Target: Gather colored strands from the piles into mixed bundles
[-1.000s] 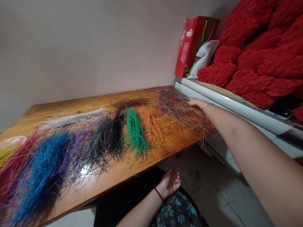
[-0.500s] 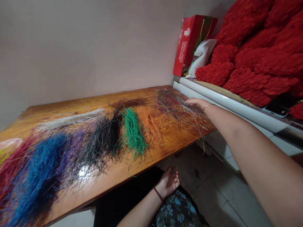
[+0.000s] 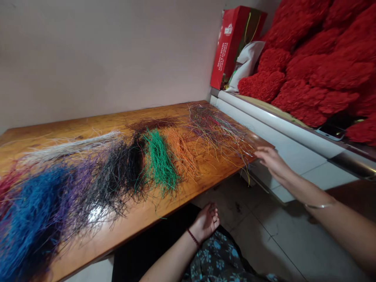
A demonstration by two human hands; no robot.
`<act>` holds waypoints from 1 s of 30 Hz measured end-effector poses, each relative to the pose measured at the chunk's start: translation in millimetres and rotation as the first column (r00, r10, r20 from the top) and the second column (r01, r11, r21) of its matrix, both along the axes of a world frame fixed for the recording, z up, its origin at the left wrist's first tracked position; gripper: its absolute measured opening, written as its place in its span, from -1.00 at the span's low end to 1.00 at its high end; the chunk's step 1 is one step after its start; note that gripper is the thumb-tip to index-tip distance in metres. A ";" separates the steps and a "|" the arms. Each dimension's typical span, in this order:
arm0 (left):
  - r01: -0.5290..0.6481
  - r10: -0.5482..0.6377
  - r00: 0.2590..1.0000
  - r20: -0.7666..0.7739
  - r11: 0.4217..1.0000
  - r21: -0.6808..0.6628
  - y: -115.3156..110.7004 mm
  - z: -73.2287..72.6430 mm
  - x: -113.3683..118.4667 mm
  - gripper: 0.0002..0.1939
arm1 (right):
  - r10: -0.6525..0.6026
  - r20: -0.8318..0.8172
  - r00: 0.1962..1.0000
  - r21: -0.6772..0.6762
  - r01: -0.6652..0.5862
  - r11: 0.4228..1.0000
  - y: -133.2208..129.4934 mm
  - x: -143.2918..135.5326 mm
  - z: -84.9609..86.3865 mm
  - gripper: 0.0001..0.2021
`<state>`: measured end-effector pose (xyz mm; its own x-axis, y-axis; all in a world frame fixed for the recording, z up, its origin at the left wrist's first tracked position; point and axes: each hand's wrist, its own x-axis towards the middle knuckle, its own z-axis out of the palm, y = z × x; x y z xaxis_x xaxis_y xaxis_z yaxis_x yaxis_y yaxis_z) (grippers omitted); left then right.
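My right hand (image 3: 272,162) is at the table's right front corner, beside the trailing ends of a tangle of mixed-colour thin strands (image 3: 216,127). Its fingertips are drawn together; whether a fine strand lies between them is too small to tell. Palm up over my lap, my left hand (image 3: 207,221) rests with fingers loosely curled and nothing visible in it. Sorted heaps of strands lie across the wooden table (image 3: 188,192): orange (image 3: 182,150), green (image 3: 161,160), black (image 3: 136,164), dark grey (image 3: 108,176), purple (image 3: 75,188), blue (image 3: 35,219) and white (image 3: 76,148).
Dark brown strands (image 3: 154,123) lie behind the green heap. On a white ledge (image 3: 279,119) at the right are fluffy red bundles (image 3: 320,74), a phone (image 3: 331,132), a white plastic bag (image 3: 246,64) and a red gift bag (image 3: 226,51). A wall stands behind the table.
My right hand has drawn back from over the mixed tangle to the table's near right corner. My left hand stays on my lap. The view has shifted slightly.
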<state>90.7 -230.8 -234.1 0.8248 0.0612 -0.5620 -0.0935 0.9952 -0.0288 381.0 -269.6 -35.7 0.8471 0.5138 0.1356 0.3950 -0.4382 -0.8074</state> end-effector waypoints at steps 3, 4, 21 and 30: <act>0.006 -0.005 1.000 -0.006 1.000 0.021 -1.6 -0.3 0.5 -0.78 | -0.041 -0.250 0.967 -0.005 0.041 0.999 -28.5 -37.2 -35.5 -0.56; 0.004 -0.004 1.000 -0.010 1.000 0.024 -2.1 -0.5 0.7 -0.78 | -0.032 -0.301 0.953 -0.021 0.027 0.999 -33.1 -45.6 -44.9 -0.54; 0.009 -0.010 1.000 0.005 0.997 0.080 -6.9 4.5 -0.7 -0.80 | 0.108 -0.777 0.620 0.170 0.041 0.985 -67.6 -68.3 -71.0 -0.72; -0.018 0.018 1.000 0.001 0.996 0.088 -7.1 3.6 -2.4 -0.79 | 0.171 -0.661 0.731 0.222 -0.027 0.975 -62.3 -65.5 -82.1 -0.59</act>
<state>88.3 -237.9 -230.5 0.8232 0.1247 -0.5539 -0.1109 0.9921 0.0585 315.6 -331.9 -117.8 0.6977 0.6259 -0.3486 -0.2501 -0.2432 -0.9372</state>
